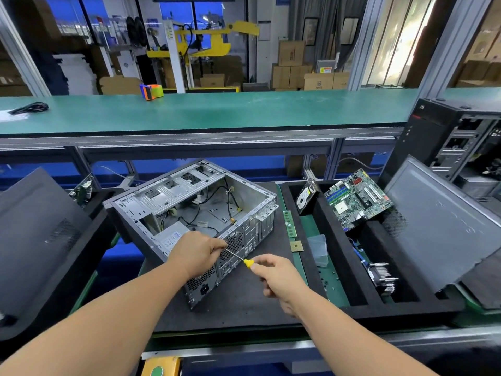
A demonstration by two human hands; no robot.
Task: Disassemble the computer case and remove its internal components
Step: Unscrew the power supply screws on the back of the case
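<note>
An open grey computer case [189, 213] lies on its side on the black foam mat [244, 302]. Loose cables and a power supply [172, 237] sit inside it. My right hand [276, 275] grips the yellow handle of a screwdriver [245, 261]. Its metal shaft points up and left at the case's rear panel. My left hand [199, 253] rests on the rear edge of the case and pinches the shaft near its tip. The tip itself is hidden by my fingers.
A RAM stick [289, 223] and a CPU chip [296, 246] lie right of the case. The black foam tray [339, 267] holds a hard drive [305, 198], a motherboard [357, 199], a heatsink [383, 276] and a clear plastic box [318, 249]. Case panels lean at both sides.
</note>
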